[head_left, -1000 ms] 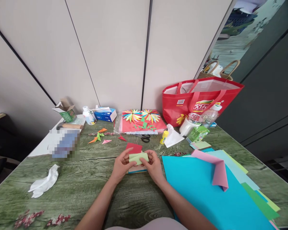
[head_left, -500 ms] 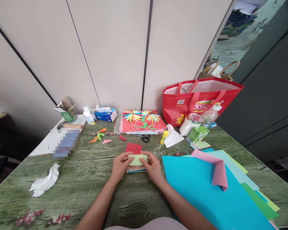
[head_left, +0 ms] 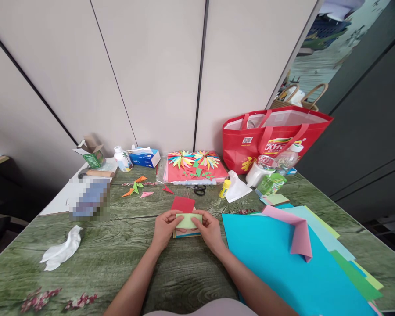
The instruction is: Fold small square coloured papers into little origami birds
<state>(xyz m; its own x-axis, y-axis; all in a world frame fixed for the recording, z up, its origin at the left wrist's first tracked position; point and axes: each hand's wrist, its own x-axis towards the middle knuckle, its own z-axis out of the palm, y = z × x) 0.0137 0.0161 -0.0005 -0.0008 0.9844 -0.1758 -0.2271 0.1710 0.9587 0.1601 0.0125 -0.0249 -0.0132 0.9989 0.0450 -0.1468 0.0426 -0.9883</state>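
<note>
A pale green piece of folded paper is held level between my two hands. My left hand pinches its left end, thumb on the near face and fingers behind. On the right end, my right hand grips it the same way. Beneath it lies a small stack of coloured paper squares, mostly covered by the hands and the green paper. A red paper square shows just beyond the fingers.
Large coloured sheets with a folded pink strip lie to the right. Farther back are a glue stick, scissors, small folded paper pieces and a red bag. A crumpled tissue lies left.
</note>
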